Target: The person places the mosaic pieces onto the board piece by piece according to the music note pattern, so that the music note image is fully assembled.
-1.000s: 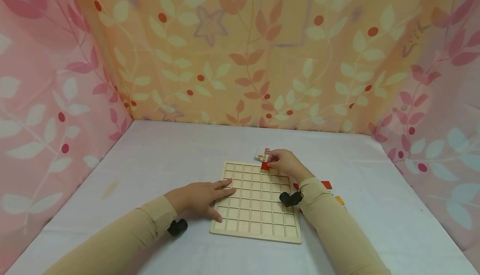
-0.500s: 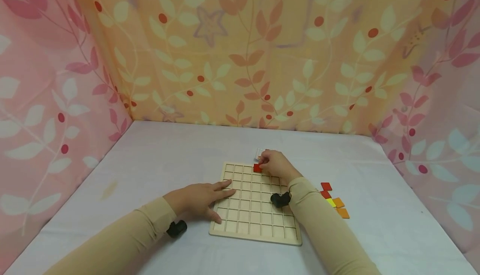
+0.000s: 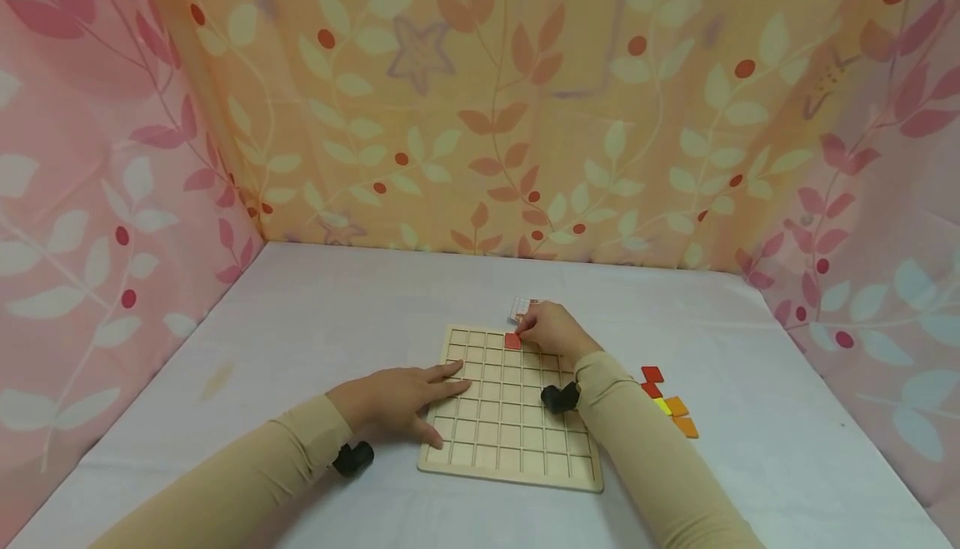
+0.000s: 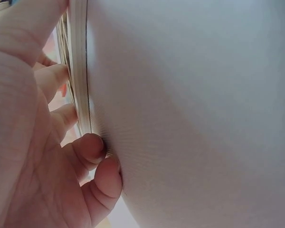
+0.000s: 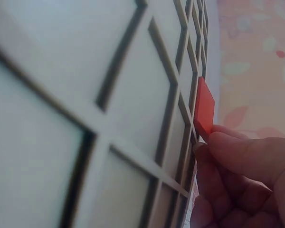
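Note:
A pale wooden grid board (image 3: 510,416) lies flat on the table. My left hand (image 3: 397,397) rests at its left edge with fingers spread over the rim; in the left wrist view, two curled fingertips (image 4: 92,148) touch the tabletop beside the board's side. At the far row, my right hand (image 3: 553,329) pinches a red square tile (image 3: 512,341) by its corner between thumb and finger. Seen from the right wrist, that tile (image 5: 205,107) stands slightly tilted over the grid's ridges. A printed card (image 3: 521,308) behind the board is partly hidden by the right hand.
To the right of the board, beside the right forearm, lie loose tiles: a red tile (image 3: 652,374), another red one, a yellow tile (image 3: 663,406) and orange ones (image 3: 686,426). Patterned cloth (image 3: 480,116) walls in the white table (image 3: 330,307) at the back and sides.
My right hand has moved left along the far row with the red tile, then lowered it slightly onto the grid. The loose tiles have come into view. My left hand stays put.

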A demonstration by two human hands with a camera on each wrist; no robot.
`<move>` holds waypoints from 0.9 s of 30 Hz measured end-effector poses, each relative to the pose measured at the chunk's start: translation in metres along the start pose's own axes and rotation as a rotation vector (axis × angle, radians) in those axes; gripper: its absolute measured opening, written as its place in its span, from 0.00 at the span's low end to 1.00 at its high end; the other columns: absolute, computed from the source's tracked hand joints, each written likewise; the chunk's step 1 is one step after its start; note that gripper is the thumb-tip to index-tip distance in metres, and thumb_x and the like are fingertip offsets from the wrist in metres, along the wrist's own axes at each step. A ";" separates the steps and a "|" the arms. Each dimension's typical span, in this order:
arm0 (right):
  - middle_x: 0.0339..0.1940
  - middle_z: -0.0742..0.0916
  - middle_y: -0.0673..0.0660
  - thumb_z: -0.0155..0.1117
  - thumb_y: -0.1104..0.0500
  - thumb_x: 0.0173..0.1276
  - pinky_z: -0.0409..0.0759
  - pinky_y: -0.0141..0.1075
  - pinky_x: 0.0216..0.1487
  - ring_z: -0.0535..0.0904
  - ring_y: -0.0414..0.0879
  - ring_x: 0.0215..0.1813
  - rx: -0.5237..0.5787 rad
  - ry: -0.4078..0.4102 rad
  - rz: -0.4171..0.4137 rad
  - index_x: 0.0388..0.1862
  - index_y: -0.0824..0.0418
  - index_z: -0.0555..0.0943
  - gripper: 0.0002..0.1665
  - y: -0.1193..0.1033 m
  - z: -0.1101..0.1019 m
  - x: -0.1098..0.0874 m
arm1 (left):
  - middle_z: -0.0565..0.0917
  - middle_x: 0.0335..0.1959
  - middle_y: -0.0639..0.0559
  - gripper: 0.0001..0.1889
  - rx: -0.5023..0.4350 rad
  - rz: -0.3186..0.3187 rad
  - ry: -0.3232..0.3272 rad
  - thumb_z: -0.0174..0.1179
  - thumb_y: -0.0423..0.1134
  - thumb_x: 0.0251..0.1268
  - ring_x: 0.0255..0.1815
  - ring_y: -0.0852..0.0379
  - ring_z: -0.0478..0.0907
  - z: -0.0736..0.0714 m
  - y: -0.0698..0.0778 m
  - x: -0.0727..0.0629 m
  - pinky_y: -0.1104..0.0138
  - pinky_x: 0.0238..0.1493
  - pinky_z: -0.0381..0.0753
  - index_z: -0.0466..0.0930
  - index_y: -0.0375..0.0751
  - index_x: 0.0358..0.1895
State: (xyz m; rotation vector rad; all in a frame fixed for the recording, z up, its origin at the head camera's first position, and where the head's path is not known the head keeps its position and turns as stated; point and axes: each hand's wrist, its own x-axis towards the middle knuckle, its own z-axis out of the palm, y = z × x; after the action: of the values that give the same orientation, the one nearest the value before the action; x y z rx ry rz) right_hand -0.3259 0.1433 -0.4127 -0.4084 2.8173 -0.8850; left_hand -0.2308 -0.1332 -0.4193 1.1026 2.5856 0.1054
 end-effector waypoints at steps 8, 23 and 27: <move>0.42 0.85 0.52 0.64 0.62 0.58 0.72 0.42 0.53 0.76 0.48 0.52 -0.028 -0.018 0.005 0.32 0.54 0.88 0.07 0.004 -0.002 -0.003 | 0.41 0.74 0.60 0.46 -0.004 0.004 0.002 0.47 0.74 0.47 0.69 0.51 0.56 0.000 0.002 -0.001 0.54 0.61 0.63 0.44 0.67 0.71; 0.46 0.84 0.54 0.61 0.61 0.61 0.73 0.44 0.52 0.76 0.49 0.51 -0.022 -0.054 -0.059 0.44 0.57 0.84 0.12 0.017 -0.022 -0.017 | 0.40 0.74 0.60 0.46 -0.013 0.005 0.000 0.46 0.75 0.46 0.69 0.50 0.55 0.000 0.001 0.000 0.54 0.62 0.62 0.43 0.68 0.71; 0.40 0.85 0.53 0.61 0.61 0.62 0.73 0.44 0.50 0.76 0.47 0.46 -0.016 -0.045 -0.046 0.44 0.60 0.83 0.12 0.026 -0.035 -0.028 | 0.40 0.74 0.61 0.46 -0.005 -0.005 0.006 0.46 0.75 0.45 0.69 0.50 0.56 0.000 0.002 -0.001 0.53 0.62 0.62 0.43 0.69 0.71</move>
State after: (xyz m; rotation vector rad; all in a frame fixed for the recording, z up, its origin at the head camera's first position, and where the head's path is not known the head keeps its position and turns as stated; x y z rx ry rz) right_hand -0.3130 0.1910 -0.3970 -0.4905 2.7860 -0.8510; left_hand -0.2290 -0.1324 -0.4184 1.0959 2.5920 0.1149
